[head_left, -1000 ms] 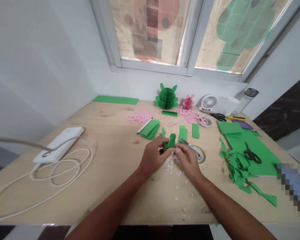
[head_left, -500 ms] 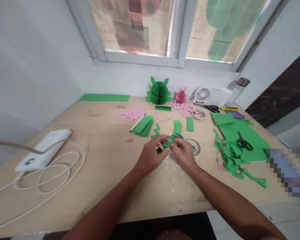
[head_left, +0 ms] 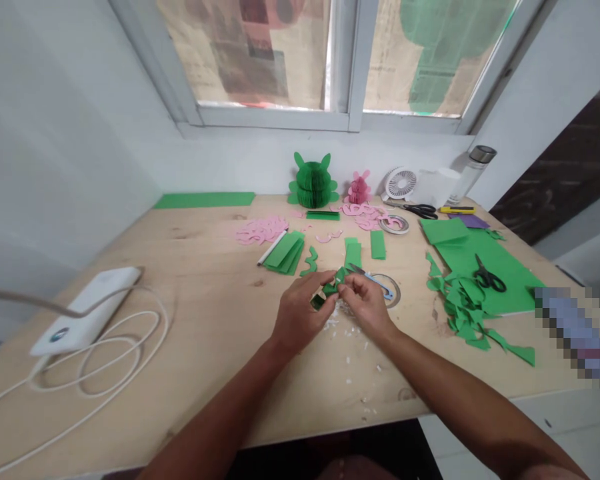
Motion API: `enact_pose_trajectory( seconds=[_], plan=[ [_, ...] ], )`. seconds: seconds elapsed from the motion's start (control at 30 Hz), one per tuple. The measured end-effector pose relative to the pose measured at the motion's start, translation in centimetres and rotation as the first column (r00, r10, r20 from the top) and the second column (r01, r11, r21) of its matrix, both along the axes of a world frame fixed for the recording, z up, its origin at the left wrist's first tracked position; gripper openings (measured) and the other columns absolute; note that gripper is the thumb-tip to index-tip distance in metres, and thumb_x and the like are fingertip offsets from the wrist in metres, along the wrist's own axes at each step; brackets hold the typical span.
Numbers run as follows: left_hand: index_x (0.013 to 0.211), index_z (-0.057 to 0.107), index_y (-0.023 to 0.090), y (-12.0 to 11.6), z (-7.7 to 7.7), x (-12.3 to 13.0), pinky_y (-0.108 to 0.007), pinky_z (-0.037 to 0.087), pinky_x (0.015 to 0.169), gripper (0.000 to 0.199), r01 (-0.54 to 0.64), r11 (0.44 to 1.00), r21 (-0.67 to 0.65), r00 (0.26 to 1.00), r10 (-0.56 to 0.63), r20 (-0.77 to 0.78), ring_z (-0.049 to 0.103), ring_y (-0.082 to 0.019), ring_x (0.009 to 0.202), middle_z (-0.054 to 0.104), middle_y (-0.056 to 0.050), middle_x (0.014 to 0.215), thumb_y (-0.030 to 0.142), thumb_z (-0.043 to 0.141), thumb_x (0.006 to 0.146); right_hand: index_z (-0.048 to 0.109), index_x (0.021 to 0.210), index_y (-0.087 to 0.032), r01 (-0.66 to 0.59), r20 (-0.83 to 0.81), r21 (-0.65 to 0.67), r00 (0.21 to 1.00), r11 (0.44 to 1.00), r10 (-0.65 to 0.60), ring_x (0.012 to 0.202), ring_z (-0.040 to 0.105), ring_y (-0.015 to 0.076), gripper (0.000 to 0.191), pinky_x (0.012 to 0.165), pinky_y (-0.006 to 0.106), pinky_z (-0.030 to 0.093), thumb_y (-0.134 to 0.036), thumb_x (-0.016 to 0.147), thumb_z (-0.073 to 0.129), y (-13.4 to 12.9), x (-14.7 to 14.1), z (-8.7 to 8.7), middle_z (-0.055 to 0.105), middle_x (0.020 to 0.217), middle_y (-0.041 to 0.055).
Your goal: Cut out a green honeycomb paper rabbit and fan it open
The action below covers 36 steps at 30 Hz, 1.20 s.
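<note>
Between my two hands is a small folded piece of green paper (head_left: 331, 288), pinched just above the table. My left hand (head_left: 300, 307) grips its left side with thumb and fingers. From the right, my right hand (head_left: 366, 301) pinches it with thumb and forefinger; the fingers hide part of its shape. Right behind my right hand lie blue-handled scissors (head_left: 386, 291) and a roll of tape (head_left: 398, 297). A wavy green paper piece (head_left: 310, 261) and green paper strips (head_left: 353, 253) rest just beyond my fingers. White paper bits (head_left: 349, 333) are scattered below.
Green honeycomb paper figure (head_left: 313, 185) and a smaller pink one (head_left: 359, 189) stand at the back. Pink cutouts (head_left: 263, 230) lie before them. Black scissors (head_left: 489, 277) sit on green sheets (head_left: 515, 287) beside green scraps (head_left: 465, 307). A white power bank (head_left: 87, 310) and cable are left.
The view has shifted slightly. Both hands stay together on the green paper, and its folded part shows a little more openly between the fingers.
</note>
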<state>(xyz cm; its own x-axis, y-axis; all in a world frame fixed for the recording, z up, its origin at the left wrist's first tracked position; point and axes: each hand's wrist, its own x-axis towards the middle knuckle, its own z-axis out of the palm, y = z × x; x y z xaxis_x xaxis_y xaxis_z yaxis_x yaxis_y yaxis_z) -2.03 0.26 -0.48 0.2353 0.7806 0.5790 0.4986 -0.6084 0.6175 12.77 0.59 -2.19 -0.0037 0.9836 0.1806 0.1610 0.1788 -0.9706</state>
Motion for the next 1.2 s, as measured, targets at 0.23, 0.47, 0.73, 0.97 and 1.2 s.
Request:
enact_pose_trajectory(
  seconds=[0.23,0.47,0.73,0.97,1.2],
  plan=[
    [0.11,0.061,0.019,0.1,-0.4,0.1,-0.035,0.051,0.085,0.034,-0.006,0.998,-0.062,1.0,0.007,0.019,0.064,-0.02,0.094,0.069,-0.008,0.103,0.016,0.059,0.076,0.051,0.062,-0.018,-0.045,-0.057,-0.006,0.997,0.999,0.044,0.055,0.043,0.0111,0.027,0.054,0.023,0.034,-0.038,0.08,0.053,-0.1,0.0,0.4,0.047,0.056,-0.0036],
    [0.109,0.065,0.018,0.5,-0.1,-0.1,-0.036,0.053,0.08,0.039,0.164,0.893,-0.418,0.947,-0.024,0.321,0.065,-0.022,0.09,0.071,-0.006,0.099,0.024,0.067,0.07,0.051,0.061,-0.018,-0.027,-0.166,-0.041,0.986,0.999,0.02,0.05,0.042,0.0102,0.028,0.05,0.023,0.033,-0.041,0.077,0.057,-0.2,-0.2,0.6,0.047,0.053,-0.0044],
    [0.11,0.065,0.016,0.8,0.2,-0.4,-0.037,0.049,0.086,0.046,0.449,0.678,-0.582,0.79,0.003,0.613,0.063,-0.024,0.097,0.07,-0.011,0.106,0.028,0.073,0.066,0.052,0.058,-0.018,-0.051,-0.283,-0.144,0.959,0.988,0.009,0.045,0.042,0.0092,0.03,0.047,0.023,0.031,-0.042,0.073,0.062,-0.1,-0.1,0.6,0.05,0.05,-0.0043],
    [0.104,0.068,0.017,0.7,0.8,-0.5,-0.029,0.05,0.074,0.037,0.423,0.692,-0.585,0.762,0.077,0.643,0.064,-0.02,0.089,0.071,-0.007,0.096,0.023,0.069,0.067,0.054,0.058,-0.018,-0.06,-0.29,-0.145,0.957,0.988,0.016,0.045,0.044,0.0098,0.029,0.048,0.024,0.032,-0.041,0.072,0.063,0.1,0.0,0.5,0.052,0.05,-0.0036],
    [0.108,0.064,0.017,0.6,0.3,-0.2,-0.027,0.05,0.071,0.038,0.304,0.785,-0.539,0.833,0.056,0.55,0.064,-0.017,0.082,0.069,-0.004,0.087,0.018,0.062,0.069,0.053,0.058,-0.018,-0.085,-0.234,-0.129,0.971,0.988,0.053,0.045,0.043,0.0089,0.029,0.047,0.023,0.031,-0.041,0.073,0.062,-0.2,-0.1,1.1,0.051,0.05,-0.0043]
  ],
)
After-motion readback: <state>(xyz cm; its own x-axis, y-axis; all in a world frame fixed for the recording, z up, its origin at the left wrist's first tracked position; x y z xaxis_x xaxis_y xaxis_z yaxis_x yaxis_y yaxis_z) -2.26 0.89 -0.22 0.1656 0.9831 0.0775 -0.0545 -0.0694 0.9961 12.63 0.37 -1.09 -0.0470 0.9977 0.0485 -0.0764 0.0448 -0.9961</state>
